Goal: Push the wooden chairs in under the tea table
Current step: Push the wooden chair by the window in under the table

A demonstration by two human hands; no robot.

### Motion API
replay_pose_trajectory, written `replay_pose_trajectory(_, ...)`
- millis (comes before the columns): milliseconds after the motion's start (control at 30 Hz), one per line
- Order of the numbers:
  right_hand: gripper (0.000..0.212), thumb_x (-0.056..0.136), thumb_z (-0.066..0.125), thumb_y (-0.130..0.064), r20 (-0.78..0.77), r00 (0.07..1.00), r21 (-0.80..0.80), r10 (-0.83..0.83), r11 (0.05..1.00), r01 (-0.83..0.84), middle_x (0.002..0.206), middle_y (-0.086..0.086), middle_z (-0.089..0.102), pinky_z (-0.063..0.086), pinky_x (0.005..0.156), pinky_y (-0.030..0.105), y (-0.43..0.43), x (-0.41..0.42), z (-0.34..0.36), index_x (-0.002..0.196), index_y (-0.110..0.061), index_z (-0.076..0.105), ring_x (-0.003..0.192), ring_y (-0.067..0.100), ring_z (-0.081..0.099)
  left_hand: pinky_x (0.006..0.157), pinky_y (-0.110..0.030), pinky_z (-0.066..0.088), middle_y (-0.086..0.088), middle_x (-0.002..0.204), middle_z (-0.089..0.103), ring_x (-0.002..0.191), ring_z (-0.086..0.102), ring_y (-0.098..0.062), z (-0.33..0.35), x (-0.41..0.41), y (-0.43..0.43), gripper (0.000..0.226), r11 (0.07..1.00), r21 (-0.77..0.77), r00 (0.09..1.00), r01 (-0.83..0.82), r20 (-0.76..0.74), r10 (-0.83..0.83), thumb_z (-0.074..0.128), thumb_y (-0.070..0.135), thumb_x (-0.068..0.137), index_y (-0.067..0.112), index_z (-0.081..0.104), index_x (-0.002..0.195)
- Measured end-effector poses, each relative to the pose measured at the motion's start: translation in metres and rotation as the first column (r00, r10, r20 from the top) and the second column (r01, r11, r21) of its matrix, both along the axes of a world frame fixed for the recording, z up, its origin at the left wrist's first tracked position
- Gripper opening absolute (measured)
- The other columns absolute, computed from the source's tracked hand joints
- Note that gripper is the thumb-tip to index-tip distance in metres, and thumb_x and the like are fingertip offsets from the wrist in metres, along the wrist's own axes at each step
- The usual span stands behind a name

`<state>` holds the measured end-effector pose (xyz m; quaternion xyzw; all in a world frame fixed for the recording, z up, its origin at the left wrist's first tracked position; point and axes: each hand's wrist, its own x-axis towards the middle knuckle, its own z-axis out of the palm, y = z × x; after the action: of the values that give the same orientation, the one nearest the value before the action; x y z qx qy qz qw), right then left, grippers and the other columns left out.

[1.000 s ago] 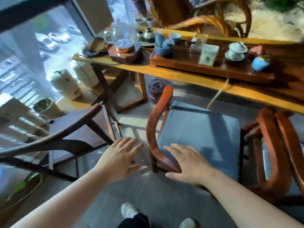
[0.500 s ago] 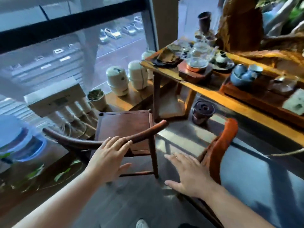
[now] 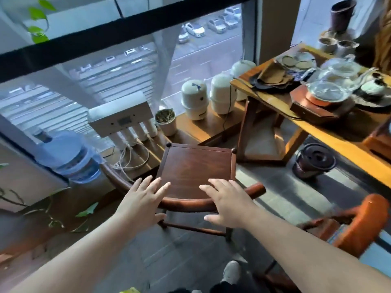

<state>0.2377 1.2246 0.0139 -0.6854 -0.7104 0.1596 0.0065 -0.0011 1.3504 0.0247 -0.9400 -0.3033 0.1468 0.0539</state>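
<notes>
A dark wooden chair (image 3: 196, 166) with a bare square seat and a curved backrest stands at centre, left of the tea table's end. My left hand (image 3: 143, 199) and my right hand (image 3: 228, 201) hover spread-fingered over the backrest rail, one on each side; contact with the rail is unclear. The yellow-topped tea table (image 3: 330, 134) runs along the right, laden with teaware. A second chair (image 3: 364, 220) with an orange-brown backrest and blue cushion sits at lower right, apart from both hands.
A dark round bin (image 3: 313, 161) stands on the floor under the table edge. White tanks (image 3: 194, 102), a small pot (image 3: 167, 121) and a water filter unit (image 3: 120, 119) line the low window ledge. A water bottle (image 3: 67, 153) and plant vines lie at left.
The view has turned left from the cushioned chair to the dark wooden chair. Both hands have moved from the cushioned chair's backrest to over the dark chair's backrest.
</notes>
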Motion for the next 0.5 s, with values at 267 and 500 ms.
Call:
replay_pose_trajectory(267,0.082,0.073,0.063,-0.062,0.03,0.995,-0.199,0.092,0.976,-0.084,0.131,0.005,0.052,0.042,0.094,0.043,0.046,-0.005,-0.03,0.14,-0.026,0.033,0.117,0.03,0.051,0.113,-0.049,0.018,-0.01,0.152,0.031,0.14,0.023,-0.032,-0.02,0.005,0.042,0.094,0.995,-0.102,0.988,0.003,-0.153,-0.018,0.057,0.063,0.076,0.023,0.014,0.15)
replay_pose_trajectory(500,0.053,0.07,0.061,-0.053,0.061,0.998,-0.448,-0.001,0.894,0.028,0.098,0.002,0.068,0.051,0.072,0.039,0.062,-0.012,-0.036,0.113,-0.024,0.053,0.089,0.03,0.064,0.075,-0.036,0.044,0.001,0.102,0.066,0.095,0.063,-0.028,-0.046,-0.004,0.074,0.032,0.967,-0.235,0.972,0.099,-0.186,-0.145,0.052,0.039,0.076,0.025,0.049,0.104)
